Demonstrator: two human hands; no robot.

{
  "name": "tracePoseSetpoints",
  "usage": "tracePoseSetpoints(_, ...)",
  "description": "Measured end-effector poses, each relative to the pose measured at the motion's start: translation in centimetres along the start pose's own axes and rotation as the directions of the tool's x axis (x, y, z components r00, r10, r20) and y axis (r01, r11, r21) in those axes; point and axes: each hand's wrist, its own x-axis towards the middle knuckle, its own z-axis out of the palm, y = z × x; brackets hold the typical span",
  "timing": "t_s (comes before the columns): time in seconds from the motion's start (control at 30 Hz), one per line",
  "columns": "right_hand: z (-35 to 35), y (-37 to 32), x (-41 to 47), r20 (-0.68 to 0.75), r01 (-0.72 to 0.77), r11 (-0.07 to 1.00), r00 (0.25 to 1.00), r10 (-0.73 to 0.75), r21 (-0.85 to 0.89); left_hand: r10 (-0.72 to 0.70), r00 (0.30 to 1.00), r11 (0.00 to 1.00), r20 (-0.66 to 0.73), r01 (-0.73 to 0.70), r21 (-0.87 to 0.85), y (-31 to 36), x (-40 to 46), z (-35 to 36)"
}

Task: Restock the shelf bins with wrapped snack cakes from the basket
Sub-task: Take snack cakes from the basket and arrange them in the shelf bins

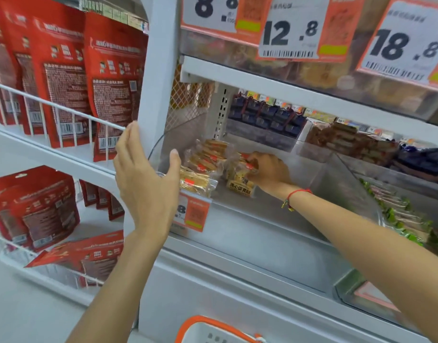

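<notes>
a shop aisle: white metal shelving with clear plastic bins, orange price tags hanging along the shelf above, and red snack pouches standing on wire racks to the left. the near bin is mostly bare, with a small cluster of wrapped snack cakes bunched at its back left corner. the right hand reaches deep into that bin, fingers curled round one cake with a yellow label, setting it against the others. the left hand is spread wide with straight fingers, cupping the bin's left front corner and touching a cake that lies right at the front lip. the orange-rimmed basket sits just below, only its rim in view, so how many cakes remain in it cannot be told.

risks, as a judgement: the cake at the front lip looks ready to slide out if the left hand lifts away carelessly. the loose pile could topple forward when the right hand lets go, since the wrappers look slippery. squeezing too hard might crush a soft cake. the right forearm crosses the bin's front edge and could drag a cake out on the way back.
</notes>
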Motion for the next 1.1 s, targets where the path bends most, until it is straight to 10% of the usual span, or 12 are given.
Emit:
tracePoseSetpoints(0.9, -5.5, -0.6, -5.5, 0.084, 0.243, 0.969, 0.965, -0.247, 0.053, 0.005, 1.000, 0.999, -0.001, -0.005, -0.040, 3.5, -3.1, -2.2)
tracePoseSetpoints(1.1, -10.9, 0.8, -15.3, -0.004, 0.277, 0.947, 0.960, -0.280, 0.166, 0.140, 0.927, 0.987, 0.349, -0.104, -0.119, 9.3, -6.9, -5.3)
